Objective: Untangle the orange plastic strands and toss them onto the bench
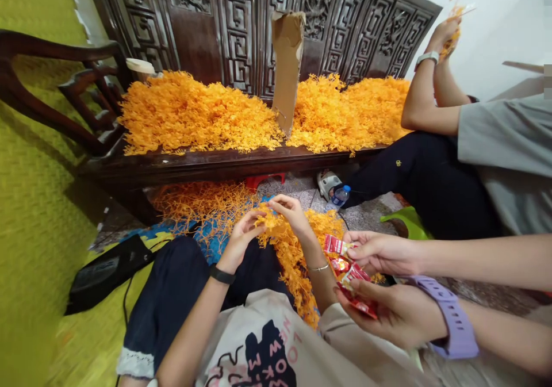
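Note:
Above my lap, my left hand [244, 238] pinches a clump of orange plastic flower strand [271, 225]. My right hand [291, 211] is closed on the same clump from the other side, fingertips near those of the left. From there a long frilly orange strand [297, 266] trails down over my legs and past my right forearm. Exactly what lies between my fingertips is too small to make out. Close to my right arm, another person's hands [388, 283] hold several small red snack packets [345, 269].
Heaped orange flower pieces [198, 111] cover a dark carved wooden bench [241, 163], split by an upright cardboard piece [287, 71]. Thin orange stems [207, 203] lie below. A water bottle [338, 197] stands near a seated person [431, 163] at right. A black device [107, 269] lies left.

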The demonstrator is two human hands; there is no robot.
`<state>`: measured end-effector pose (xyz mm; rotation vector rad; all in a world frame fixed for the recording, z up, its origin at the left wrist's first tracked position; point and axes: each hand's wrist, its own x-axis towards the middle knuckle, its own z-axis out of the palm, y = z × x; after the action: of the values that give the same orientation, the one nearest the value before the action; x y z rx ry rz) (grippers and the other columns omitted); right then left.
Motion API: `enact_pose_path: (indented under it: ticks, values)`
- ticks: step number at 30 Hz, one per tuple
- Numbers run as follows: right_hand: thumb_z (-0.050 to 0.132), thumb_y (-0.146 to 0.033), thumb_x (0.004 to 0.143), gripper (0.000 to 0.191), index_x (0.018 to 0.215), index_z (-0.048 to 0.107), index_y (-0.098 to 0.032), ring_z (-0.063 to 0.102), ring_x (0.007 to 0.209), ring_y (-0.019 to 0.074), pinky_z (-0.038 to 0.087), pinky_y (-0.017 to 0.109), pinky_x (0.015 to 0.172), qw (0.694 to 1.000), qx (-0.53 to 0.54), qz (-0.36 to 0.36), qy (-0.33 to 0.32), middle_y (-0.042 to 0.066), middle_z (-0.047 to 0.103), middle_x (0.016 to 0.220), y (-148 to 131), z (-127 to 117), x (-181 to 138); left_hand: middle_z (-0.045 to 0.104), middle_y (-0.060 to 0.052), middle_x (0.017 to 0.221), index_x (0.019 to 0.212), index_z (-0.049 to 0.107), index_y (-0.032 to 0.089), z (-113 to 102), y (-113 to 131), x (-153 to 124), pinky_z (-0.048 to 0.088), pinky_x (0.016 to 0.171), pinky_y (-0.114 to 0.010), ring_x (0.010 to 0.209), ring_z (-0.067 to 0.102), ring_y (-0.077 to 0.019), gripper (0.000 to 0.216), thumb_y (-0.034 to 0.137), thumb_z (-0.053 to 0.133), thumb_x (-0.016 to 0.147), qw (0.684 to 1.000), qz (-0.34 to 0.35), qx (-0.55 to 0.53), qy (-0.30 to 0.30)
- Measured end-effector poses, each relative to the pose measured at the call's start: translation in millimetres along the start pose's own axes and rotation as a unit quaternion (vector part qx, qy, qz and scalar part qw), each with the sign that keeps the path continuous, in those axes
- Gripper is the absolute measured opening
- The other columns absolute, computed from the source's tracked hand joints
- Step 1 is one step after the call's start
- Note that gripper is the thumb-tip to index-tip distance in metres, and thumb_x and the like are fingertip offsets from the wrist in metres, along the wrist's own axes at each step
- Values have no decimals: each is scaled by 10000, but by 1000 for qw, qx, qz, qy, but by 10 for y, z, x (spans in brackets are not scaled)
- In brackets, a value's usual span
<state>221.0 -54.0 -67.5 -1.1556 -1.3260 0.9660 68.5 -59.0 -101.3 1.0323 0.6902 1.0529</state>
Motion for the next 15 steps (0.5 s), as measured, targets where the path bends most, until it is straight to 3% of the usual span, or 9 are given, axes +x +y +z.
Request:
enact_pose_path:
  ticks: [3, 7, 9, 12, 15]
  values:
    - [629, -519, 712, 340, 674, 572, -186, 524, 645, 113, 406, 242, 627, 1000, -6, 9, 13, -32, 555, 588, -79, -129, -184, 656, -21, 968, 887, 664, 195, 14, -6, 26, 433, 830, -252, 927, 581, -168, 276, 196, 745, 623, 1000, 4, 9, -11]
    - [651, -530, 699, 343, 638, 531, -215, 564, 544, 123, 436, 260, 562, 999, 4, 34, 18, -49, 528, 481, -330, -614, -828, 639, -28, 1042, 940, 643, 199, 17, -45, 36, 422, 869, -266, 965, 577, -170, 311, 207, 736, 644, 999, 14, 13, -27]
    - [680, -423, 717, 234, 750, 569, -220, 599, 520, 124, 458, 263, 527, 989, 38, 140, -27, -20, 633, 595, -500, -885, -1068, 619, -41, 1100, 978, 630, 199, 26, -51, 31, 412, 899, -284, 1011, 566, -184, 324, 213, 720, 668, 999, 23, 20, -39]
    - [751, -298, 648, 226, 772, 587, -205, 672, 629, 189, 501, 286, 503, 920, 91, 359, -126, 52, 696, 757, -747, -1125, -1089, 601, -58, 1130, 1024, 612, 204, 61, -23, 16, 408, 916, -307, 1067, 544, -207, 351, 217, 704, 687, 997, 47, 39, -40]
    - [764, -240, 630, 212, 762, 602, -203, 685, 666, 200, 544, 306, 536, 881, 119, 426, -169, 56, 699, 783, -895, -1143, -897, 578, -57, 1164, 1058, 601, 218, 119, 54, -14, 400, 930, -302, 1137, 498, -217, 392, 205, 710, 681, 992, 87, 80, -30]
